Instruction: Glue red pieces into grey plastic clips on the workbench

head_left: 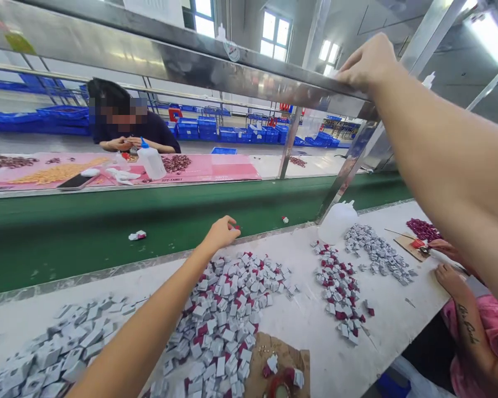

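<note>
My left hand (223, 232) is over the near edge of the green belt (178, 237), its fingers curled around a small piece of which only a red bit shows. Below my left forearm lies a large pile of grey and dark red pieces (228, 298). High on the right, my right hand (369, 63) reaches to the top of the metal rail (249, 69); its fingertips are at a small whitish thing that I cannot make out. A piece of cardboard (301, 362) with a few pieces on it lies at the bottom.
Metal posts (290, 142) stand beside the belt. A white bottle (338, 221) is near more piles (377, 251). A co-worker's hand (450, 279) is at the right. Across the belt, another person (161, 130) works behind a pink-covered table (216, 167).
</note>
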`<state>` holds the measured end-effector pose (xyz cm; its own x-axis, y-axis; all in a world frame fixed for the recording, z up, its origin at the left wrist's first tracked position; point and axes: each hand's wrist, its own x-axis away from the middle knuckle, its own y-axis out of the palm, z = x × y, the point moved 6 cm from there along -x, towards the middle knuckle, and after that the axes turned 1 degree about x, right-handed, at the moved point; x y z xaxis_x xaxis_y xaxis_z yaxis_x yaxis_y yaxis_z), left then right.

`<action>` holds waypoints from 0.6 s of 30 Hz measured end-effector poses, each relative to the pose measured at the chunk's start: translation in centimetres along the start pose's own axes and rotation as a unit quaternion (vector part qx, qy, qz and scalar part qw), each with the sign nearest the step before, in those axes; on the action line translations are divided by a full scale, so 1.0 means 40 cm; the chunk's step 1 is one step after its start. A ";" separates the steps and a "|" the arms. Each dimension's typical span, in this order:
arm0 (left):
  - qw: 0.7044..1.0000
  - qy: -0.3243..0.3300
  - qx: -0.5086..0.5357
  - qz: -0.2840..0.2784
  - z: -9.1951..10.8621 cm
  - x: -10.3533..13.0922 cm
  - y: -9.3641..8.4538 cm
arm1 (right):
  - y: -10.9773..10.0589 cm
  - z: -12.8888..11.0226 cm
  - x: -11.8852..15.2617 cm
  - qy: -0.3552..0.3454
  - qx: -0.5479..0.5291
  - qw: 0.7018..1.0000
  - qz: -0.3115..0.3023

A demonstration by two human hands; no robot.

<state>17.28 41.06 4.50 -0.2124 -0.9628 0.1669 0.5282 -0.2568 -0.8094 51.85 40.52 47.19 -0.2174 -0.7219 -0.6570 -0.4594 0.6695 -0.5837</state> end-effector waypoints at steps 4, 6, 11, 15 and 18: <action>0.999 0.026 0.020 0.002 0.082 -0.048 0.075 | -0.030 0.033 0.053 0.059 -0.066 0.993 0.082; 0.999 0.038 0.029 0.005 0.136 -0.082 0.122 | -0.048 0.041 0.070 0.070 -0.109 0.984 0.122; 0.997 0.066 0.043 0.024 0.269 -0.131 0.218 | -0.082 0.048 0.131 0.088 -0.186 0.968 0.141; 0.993 0.107 0.032 0.025 0.323 -0.136 0.255 | -0.104 0.072 0.322 0.081 -0.224 0.968 0.081; 0.991 0.131 0.015 0.003 0.333 -0.147 0.265 | -0.056 0.118 0.567 0.109 -0.258 0.959 -0.040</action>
<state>35.08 42.86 2.43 -0.4126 -0.9109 0.0076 0.5539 -0.2575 -0.7918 52.02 23.47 31.34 -0.3129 -0.8243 -0.4719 -0.8350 0.4755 -0.2769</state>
